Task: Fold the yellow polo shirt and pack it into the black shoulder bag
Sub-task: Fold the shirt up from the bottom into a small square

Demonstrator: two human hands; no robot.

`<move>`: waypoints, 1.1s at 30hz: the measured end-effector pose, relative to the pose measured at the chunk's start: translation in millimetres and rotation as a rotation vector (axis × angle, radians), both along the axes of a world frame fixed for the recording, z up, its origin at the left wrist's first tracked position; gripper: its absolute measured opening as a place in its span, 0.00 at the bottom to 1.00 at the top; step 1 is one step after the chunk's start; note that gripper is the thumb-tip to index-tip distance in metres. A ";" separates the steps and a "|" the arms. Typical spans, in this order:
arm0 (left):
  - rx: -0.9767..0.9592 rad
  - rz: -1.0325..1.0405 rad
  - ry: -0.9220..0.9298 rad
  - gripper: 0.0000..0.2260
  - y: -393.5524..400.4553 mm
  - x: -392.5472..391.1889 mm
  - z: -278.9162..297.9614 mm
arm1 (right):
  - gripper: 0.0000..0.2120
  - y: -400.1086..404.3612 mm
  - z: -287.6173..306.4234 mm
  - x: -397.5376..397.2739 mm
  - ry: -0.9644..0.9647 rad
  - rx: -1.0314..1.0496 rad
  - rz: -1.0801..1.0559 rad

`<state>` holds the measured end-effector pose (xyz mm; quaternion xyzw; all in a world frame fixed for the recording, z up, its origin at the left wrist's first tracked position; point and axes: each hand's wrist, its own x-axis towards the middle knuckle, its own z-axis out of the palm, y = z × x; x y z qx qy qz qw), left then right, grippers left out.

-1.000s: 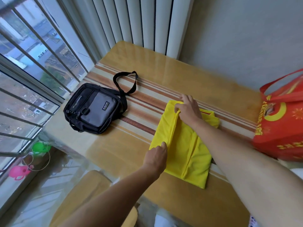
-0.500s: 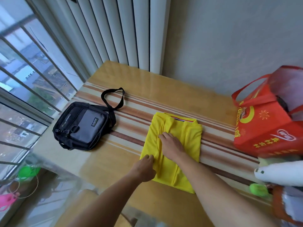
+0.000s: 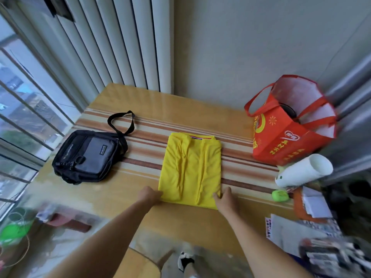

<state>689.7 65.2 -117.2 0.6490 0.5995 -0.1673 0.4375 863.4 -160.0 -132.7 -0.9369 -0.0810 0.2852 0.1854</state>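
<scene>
- At frame centre, our yellow polo shirt (image 3: 190,169) lies folded on the striped table (image 3: 140,101).
- Our left hand (image 3: 149,195) and right hand (image 3: 225,198) pinch its near corners.
- The black shoulder bag (image 3: 88,155) sits centre-left, apart.

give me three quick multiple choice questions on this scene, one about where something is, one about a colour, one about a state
1. Where is the black bag?
A. left of the shirt
B. on top of the shirt
C. inside the red bag

2. What colour is the shirt?
A. blue
B. yellow
C. white

3. What state is the shirt in?
A. spread out fully
B. folded into a narrow rectangle
C. packed away

Answers:
1 A, it lies on the table, apart from the shirt.
2 B, plain yellow cloth.
3 B, left hand and right hand hold its near corners.
</scene>
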 end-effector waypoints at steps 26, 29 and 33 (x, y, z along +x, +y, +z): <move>-0.179 0.083 -0.237 0.04 27.0 41.6 64.7 | 0.06 8.6 77.9 39.7 0.440 0.459 -0.369; -0.200 0.290 -0.378 0.08 49.6 76.6 59.0 | 0.13 34.5 68.0 74.7 0.390 0.570 -0.451; -0.186 0.331 -0.457 0.08 73.7 115.0 34.8 | 0.07 59.7 34.7 105.6 0.270 0.453 -0.263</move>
